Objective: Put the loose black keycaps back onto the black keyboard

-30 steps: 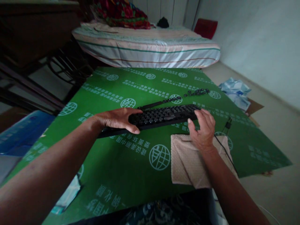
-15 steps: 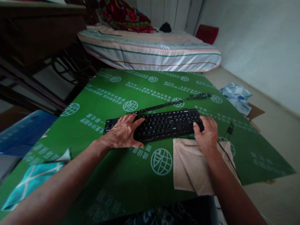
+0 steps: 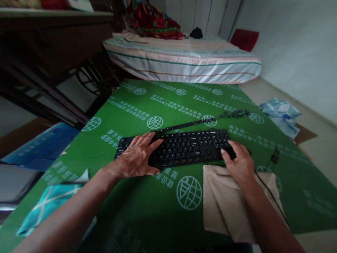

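Note:
A black keyboard (image 3: pixel 181 149) lies across the green printed tabletop, and some key places near its right side look bare. My left hand (image 3: pixel 140 154) rests flat over its left part with the fingers spread. At the right end, my right hand (image 3: pixel 238 158) grips the near corner between thumb and fingers. Whether a small part is also between those fingertips, I cannot make out. Behind the keyboard runs a slanting row of loose black keycaps (image 3: pixel 202 121), with a long space bar (image 3: pixel 181 125) among them. More keycaps (image 3: pixel 235 114) lie in a cluster farther right.
Under my right forearm is a beige cloth (image 3: pixel 218 203). A dark cable plug (image 3: pixel 275 156) lies right of my hand. At the left are a teal cloth (image 3: pixel 47 203) and a blue box (image 3: pixel 44 144). Beyond the green table (image 3: pixel 147 218) stands a bed (image 3: pixel 184 63).
The camera view has turned, so the scene sits farther right and lower. On the table, the keyboard has shifted slightly left under my hands. Both hands keep their places on it.

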A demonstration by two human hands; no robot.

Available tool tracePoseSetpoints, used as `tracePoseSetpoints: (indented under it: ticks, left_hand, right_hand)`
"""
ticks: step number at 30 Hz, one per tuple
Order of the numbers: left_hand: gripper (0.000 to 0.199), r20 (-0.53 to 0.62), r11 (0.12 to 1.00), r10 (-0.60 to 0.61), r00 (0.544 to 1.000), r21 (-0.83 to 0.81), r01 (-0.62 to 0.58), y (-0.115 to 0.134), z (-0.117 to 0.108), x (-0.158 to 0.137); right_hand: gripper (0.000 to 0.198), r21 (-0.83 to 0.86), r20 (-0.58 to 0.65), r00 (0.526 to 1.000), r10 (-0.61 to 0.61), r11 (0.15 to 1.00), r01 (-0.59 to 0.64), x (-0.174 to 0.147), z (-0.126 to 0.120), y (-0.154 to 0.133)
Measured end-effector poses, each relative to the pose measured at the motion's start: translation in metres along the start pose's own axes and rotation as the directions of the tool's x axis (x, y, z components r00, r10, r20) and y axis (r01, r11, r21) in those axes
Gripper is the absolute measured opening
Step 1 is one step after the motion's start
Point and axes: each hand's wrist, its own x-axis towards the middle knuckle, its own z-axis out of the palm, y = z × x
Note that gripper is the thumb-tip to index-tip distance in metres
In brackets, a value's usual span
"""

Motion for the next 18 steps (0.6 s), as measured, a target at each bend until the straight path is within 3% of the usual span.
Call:
tracePoseSetpoints:
  ticks: [4,9,13,18]
  left_hand:
    - [0.092,-0.072,0.995,0.100,0.992,0.007,-0.099,0.024,0.000,-0.009]
    - [0.083,-0.214,0.953,0.289,0.933,-0.030,-0.302,0.076,0.004,-0.003]
    - [0.079,-0.272,0.961,0.236,0.933,-0.074,-0.265,0.099,0.015,0.008]
    - [0.072,-0.283,0.968,0.204,0.937,-0.086,-0.236,0.101,0.024,0.010]
  right_hand:
    - [0.044,0.002,0.015,1.000,-0.007,1.000,0.007,0.000,-0.001,-0.001]
    - [0.044,-0.015,0.015,1.000,0.004,1.000,-0.004,-0.001,-0.001,0.000]
    - [0.043,-0.016,0.024,1.000,0.008,1.000,-0.008,-0.001,-0.002,-0.001]
    - [0.041,-0.011,0.034,0.999,0.005,1.000,-0.005,0.000,-0.003,-0.001]
